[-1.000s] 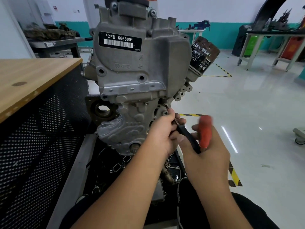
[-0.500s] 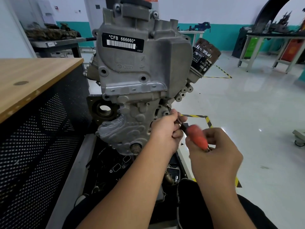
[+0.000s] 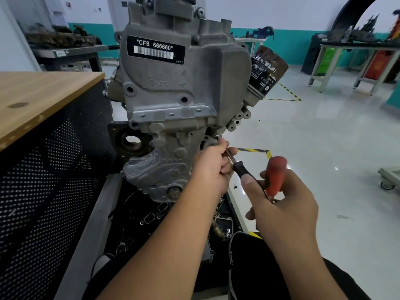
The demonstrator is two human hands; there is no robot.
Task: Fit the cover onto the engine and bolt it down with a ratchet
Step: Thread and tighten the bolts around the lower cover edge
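Note:
A grey aluminium engine [image 3: 177, 87] stands upright in front of me, its cast cover [image 3: 173, 148] lying against the front face. My left hand [image 3: 211, 167] pinches the thin metal shaft of a ratchet driver [image 3: 240, 167] close to a bolt [image 3: 216, 137] at the cover's right edge. My right hand [image 3: 279, 204] grips the tool's red handle [image 3: 276, 174], which points up and to the right. The tool's tip is hidden behind my left fingers.
A wooden-topped bench with a black perforated side [image 3: 43, 148] stands close on the left. A dark oil filter [image 3: 268, 70] sticks out at the engine's upper right. Gaskets and small parts lie in the black tray [image 3: 151, 219] below. Glossy floor with yellow-black tape [image 3: 255, 150] spreads to the right.
The red handle has swung from low and leftward back up to the right, turned by my right hand. My left hand has stayed on the shaft by the bolt.

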